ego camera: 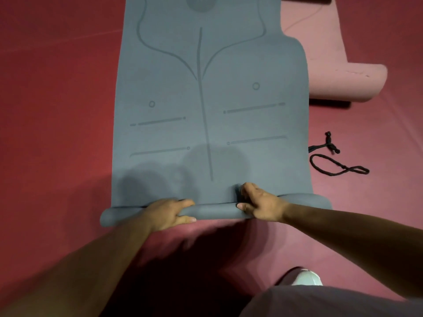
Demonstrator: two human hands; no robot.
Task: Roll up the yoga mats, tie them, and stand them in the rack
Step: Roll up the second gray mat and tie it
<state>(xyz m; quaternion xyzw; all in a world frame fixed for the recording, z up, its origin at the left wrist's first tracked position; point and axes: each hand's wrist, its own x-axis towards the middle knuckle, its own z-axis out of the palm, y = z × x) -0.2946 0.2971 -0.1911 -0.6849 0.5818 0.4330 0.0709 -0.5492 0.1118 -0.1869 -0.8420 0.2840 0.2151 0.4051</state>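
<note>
I had the blue yoga mat [206,106] laid flat on the red floor [57,110], its near end curled into a thin roll [212,210] at 6 o'clock. My left hand [169,215] and right hand [261,205] were both wrapped around that roll, side by side near its middle. A pink mat [338,72], partly rolled, lay at 2 o'clock, and black cords [332,156] lay at 3 o'clock, just beside the blue mat's edge.

Both arms reach forward, left hand [168,215] and right hand [261,205] side by side, fingers curled downward.
</note>
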